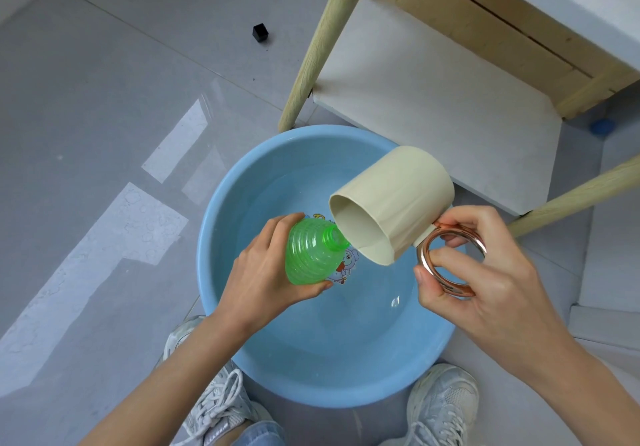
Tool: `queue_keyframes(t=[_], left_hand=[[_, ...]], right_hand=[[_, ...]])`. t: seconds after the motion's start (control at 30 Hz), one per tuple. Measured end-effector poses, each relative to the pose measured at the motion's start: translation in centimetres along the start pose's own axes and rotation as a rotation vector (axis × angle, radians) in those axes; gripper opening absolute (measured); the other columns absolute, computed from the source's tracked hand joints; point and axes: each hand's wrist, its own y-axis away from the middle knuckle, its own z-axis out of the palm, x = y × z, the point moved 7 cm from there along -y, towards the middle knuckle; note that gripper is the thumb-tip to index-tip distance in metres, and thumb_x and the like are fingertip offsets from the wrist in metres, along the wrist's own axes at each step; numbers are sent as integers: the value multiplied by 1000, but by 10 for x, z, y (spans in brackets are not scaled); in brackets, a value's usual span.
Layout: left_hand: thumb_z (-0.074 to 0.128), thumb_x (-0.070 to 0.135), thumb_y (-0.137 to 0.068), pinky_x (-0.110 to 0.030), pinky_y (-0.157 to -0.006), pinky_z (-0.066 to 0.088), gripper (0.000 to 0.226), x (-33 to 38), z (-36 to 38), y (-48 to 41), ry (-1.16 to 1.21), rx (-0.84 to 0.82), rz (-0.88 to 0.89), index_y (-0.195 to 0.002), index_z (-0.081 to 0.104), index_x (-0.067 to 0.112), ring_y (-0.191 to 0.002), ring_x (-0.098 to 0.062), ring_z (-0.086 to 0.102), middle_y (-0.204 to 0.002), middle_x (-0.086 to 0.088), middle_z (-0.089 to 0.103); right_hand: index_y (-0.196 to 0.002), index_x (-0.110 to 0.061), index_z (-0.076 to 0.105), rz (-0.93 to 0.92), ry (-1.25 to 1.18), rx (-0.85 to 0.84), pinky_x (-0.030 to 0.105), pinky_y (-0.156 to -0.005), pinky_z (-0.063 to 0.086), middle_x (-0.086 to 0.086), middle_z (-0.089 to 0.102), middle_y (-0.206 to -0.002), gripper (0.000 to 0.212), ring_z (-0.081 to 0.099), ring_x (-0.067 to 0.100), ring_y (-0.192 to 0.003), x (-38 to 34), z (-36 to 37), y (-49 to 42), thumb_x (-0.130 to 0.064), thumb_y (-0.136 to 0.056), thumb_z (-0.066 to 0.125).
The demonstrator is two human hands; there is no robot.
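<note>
My left hand (258, 272) grips a green ribbed plastic bottle (311, 255), its open neck pointing up and to the right. My right hand (485, 272) holds a cream mug (391, 203) by its round copper-coloured handle (450, 260). The mug is tilted, its mouth facing down-left, and its rim sits right beside the bottle's neck. A little liquid shows at the mug's lower lip. Both are held over a light blue basin (225, 230) on the floor, which holds water and has a cartoon print on its bottom.
A wooden table with pale legs (322, 40) and a white lower shelf (433, 99) stands just behind the basin. A small black cube (260, 32) lies on the grey tiled floor at the back. My white sneakers (441, 407) flank the basin's near rim.
</note>
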Motion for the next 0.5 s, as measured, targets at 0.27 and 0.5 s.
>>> queue_keyframes(t=[0.27,0.5], left_hand=[[66,71,-54,-27,-79,43,91,0,0,0,1,2,5,-130,29,38,-107,-10,51,-128,16,46],[62,74,-54,-27,-79,44,91,0,1,0,0,0,-1,-131,30,37,-106,-8,50,-128,16,47]], right_hand=[[-68,-1,63,-7,6,13,37,-78,46,17,50,-102,33,49,29,-84,-1,-1,0,-24,-89,52],[-68,-2,62,-31,16,17,37,-79,46,16,49,-102,31,50,29,-86,-3,-2,2,-23,-90,53]])
